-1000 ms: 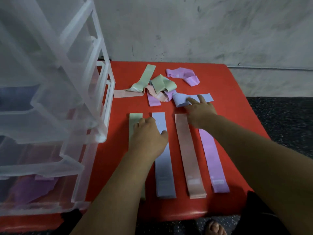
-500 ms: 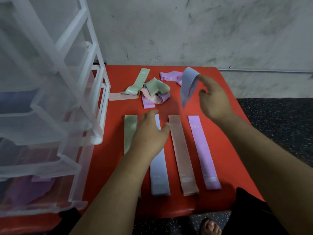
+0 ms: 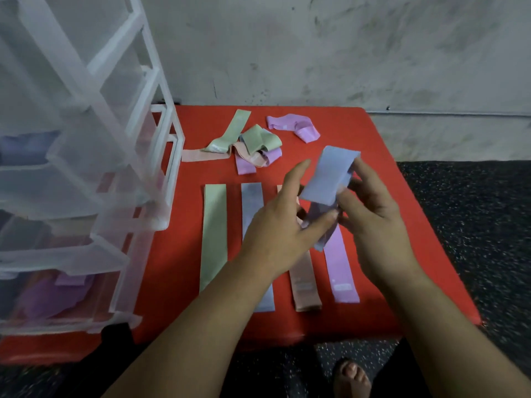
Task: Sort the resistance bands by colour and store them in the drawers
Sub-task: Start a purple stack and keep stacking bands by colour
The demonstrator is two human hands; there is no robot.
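Note:
Both hands hold a light blue band [image 3: 327,179] in the air above the red mat [image 3: 373,145]. My right hand [image 3: 373,222] grips its upper fold. My left hand [image 3: 281,228] pinches its lower hanging part between thumb and fingers. Four bands lie flat in a row on the mat: green [image 3: 214,234], blue [image 3: 251,202], pink [image 3: 304,285] and purple [image 3: 340,268]. A tangled pile of green, pink and purple bands [image 3: 253,147] lies farther back, with a loose purple band [image 3: 290,126] beside it.
A clear plastic drawer unit [image 3: 86,168] stands at the left on the mat, its lower drawers pulled out; purple bands [image 3: 48,297] show in the bottom one. A grey wall [image 3: 316,53] is behind. Dark speckled floor [image 3: 474,225] lies to the right. A bare foot [image 3: 352,377] is below.
My right hand lifted the light blue band from the mat and brought it toward me. My left hand left the flat blue band and rose to take hold of the lifted band.

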